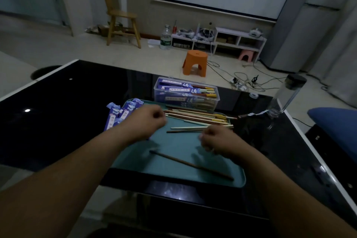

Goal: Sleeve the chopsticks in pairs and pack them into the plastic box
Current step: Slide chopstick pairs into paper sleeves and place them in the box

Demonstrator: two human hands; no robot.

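- head view: a teal tray [173, 172] is lying on a glossy black table [67, 102], right in front of the person.
- a clear plastic box [214, 102] is standing at the tray's 12 o'clock edge, holding several sleeved pairs [179, 90] lying lengthwise.
- a heap of loose chopsticks [199, 117] is lying just in front of the box, towards 1 o'clock on the tray.
- a bunch of purple paper sleeves [117, 114] is lying at the tray's 10 o'clock corner.
- one brown chopstick [191, 164] is lying alone and slantwise at 6 o'clock.
- the left hand [148, 121] is hovering beside the sleeves, fingers curled under; whether it is grasping anything cannot be told.
- the right hand [216, 139] is hovering at 3 o'clock, fingers curled, at the ends of two separate chopsticks [185, 129]; whether it is grasping them cannot be told.
- a clear bottle [284, 98] is standing at 2 o'clock on the table, with an orange stool [195, 62] on the floor beyond.
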